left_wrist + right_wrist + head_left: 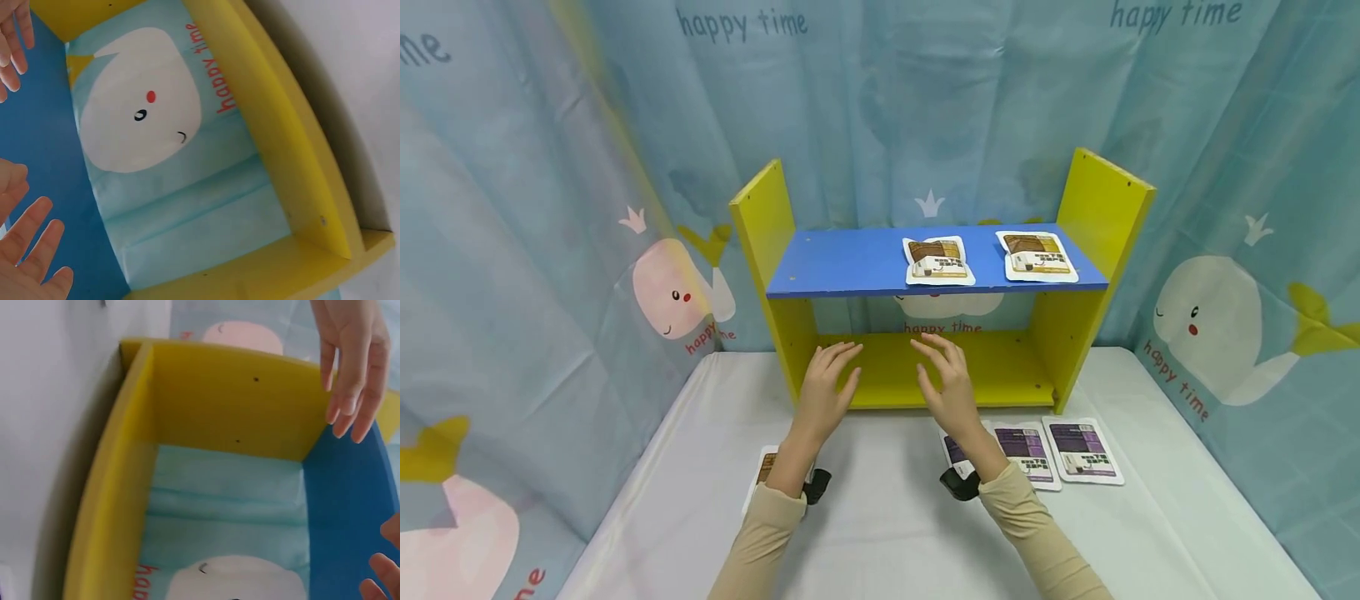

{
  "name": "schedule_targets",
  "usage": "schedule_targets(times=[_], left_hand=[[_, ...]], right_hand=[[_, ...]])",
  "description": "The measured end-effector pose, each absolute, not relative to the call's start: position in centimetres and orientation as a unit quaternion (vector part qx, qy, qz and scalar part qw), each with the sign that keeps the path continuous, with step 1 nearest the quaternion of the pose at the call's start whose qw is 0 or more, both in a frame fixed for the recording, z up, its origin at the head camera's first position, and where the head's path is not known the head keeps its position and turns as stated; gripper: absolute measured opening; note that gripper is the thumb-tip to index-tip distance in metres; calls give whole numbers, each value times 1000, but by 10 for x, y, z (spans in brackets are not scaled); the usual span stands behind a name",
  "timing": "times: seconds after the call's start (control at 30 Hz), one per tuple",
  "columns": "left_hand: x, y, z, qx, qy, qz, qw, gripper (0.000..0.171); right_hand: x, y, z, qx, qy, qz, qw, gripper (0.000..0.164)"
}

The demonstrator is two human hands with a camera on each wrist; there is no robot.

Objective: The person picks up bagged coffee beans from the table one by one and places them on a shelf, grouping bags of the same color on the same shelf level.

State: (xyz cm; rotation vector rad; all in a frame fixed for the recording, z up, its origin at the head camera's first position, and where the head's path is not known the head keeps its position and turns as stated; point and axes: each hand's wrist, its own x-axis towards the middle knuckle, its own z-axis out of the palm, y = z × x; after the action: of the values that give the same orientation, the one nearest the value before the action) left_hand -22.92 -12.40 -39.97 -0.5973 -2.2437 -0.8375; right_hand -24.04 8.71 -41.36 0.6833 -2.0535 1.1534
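Note:
Both hands are raised in front of a small yellow and blue shelf, apart from each other and holding nothing. My left hand (823, 396) overlaps the left part of the yellow bottom board (955, 371) in the head view, its fingers loosely bent. My right hand (951, 387) mirrors it, thumb and fingers spread toward the left hand. In the left wrist view, the left fingers (37, 240) appear in front of the blue board (69, 187). On that blue upper board lie two white packets with brown labels, a middle one (938, 261) and a right one (1037, 257).
On the white tabletop (880, 517), purple-labelled packets lie at right: an outer one (1084, 450), a middle one (1026, 454) and one partly behind the right forearm. A brown-labelled packet (766, 467) lies partly under the left wrist. Patterned curtains (880, 108) surround the table.

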Motion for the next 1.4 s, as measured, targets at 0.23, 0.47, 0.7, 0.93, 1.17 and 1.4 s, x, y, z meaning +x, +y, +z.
schedule_targets(times=[0.23,0.47,0.7,0.93,1.17,1.4], left_hand=[[-224,-132,-414,-216,-868,-318,314,37],[-221,-143,-428,-191,-886,-315,282,38],[-213,-156,-445,-170,-899,-308,261,38],[-209,-171,-459,-159,-905,-304,251,38],[-200,-185,-472,-133,-918,-296,227,35],[-190,-197,-482,-99,-930,-296,192,36]], right_hand=[[-236,75,-439,260,-800,453,294,35],[-234,57,-455,257,-816,463,232,36],[-227,37,-468,272,-826,451,201,37],[-218,22,-478,261,-835,462,150,38],[-209,12,-492,262,-838,471,89,38],[-200,2,-506,285,-834,471,43,40]])
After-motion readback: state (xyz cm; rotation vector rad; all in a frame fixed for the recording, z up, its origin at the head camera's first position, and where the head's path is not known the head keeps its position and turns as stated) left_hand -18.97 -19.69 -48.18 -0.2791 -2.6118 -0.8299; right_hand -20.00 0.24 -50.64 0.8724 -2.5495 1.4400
